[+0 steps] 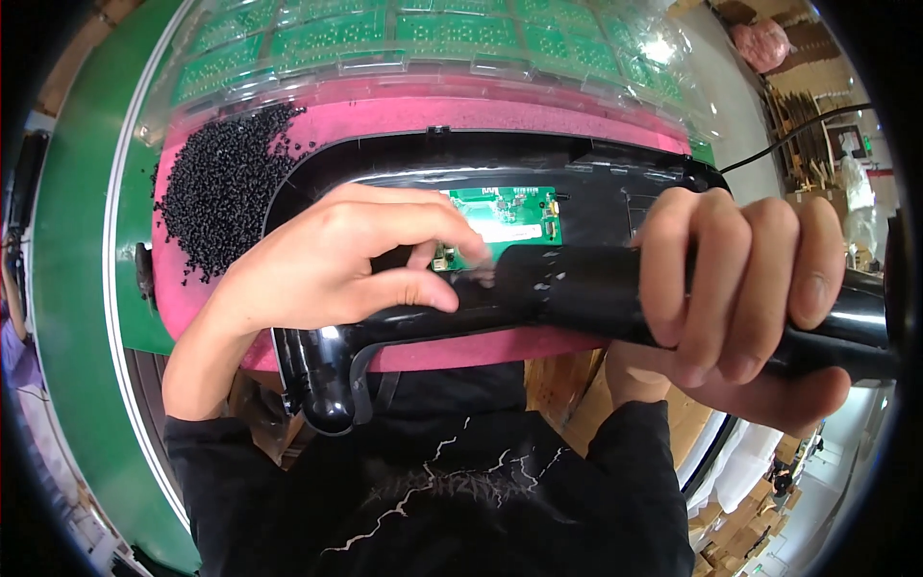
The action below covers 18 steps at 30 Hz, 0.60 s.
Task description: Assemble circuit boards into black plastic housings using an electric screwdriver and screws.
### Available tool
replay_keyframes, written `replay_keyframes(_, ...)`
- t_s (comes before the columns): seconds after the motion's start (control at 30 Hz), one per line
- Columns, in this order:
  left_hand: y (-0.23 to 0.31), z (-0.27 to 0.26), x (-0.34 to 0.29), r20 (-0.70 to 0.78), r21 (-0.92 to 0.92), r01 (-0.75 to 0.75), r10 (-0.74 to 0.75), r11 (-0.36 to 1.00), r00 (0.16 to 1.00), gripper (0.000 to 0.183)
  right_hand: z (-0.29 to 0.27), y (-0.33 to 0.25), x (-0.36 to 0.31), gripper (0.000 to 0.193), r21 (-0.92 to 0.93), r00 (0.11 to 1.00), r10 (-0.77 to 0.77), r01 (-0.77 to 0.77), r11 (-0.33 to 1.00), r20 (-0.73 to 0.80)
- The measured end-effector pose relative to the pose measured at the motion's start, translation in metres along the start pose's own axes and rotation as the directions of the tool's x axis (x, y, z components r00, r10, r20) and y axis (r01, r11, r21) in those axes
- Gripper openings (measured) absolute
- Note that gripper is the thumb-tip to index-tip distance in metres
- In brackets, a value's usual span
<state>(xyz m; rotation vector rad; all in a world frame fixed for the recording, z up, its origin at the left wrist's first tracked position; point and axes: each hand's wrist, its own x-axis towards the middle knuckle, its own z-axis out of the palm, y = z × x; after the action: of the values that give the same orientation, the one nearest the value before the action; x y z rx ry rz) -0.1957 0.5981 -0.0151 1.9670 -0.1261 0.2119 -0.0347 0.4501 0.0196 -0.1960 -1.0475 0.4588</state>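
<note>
My right hand (740,288) is wrapped round a thick black electric screwdriver (586,287), which lies slantwise with its narrow end toward the left. At that narrow end is my left hand (356,255), its thumb and fingers curled close together; the fingertips are blurred, and whatever is between them is too small to make out. Beneath both hands sits a glossy black plastic housing (385,165), inner side up. A green circuit board (505,204) with a white strip lies inside it, partly hidden by my left fingers and the screwdriver.
A heap of small black screws (221,192) lies left of the housing on a pink mat (442,358). Clear plastic trays (433,82) with several green boards stand behind. The green table (87,221) extends left. A black cord (798,135) runs at the far right.
</note>
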Motion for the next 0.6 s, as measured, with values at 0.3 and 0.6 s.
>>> replay_keyframes(0.3,-0.003,0.007,0.001,-0.058,0.398,0.044,-0.023,0.916,0.998,0.051,-0.019,-0.046,0.015,0.042,-0.445,0.901,0.421,-0.420,0.791,-0.104)
replay_keyframes(0.6,0.002,0.005,0.002,0.011,0.464,0.079,-0.094,0.882,0.996,0.047,-0.033,-0.042,0.009,0.043,-0.494,0.894,0.445,-0.414,0.764,-0.062)
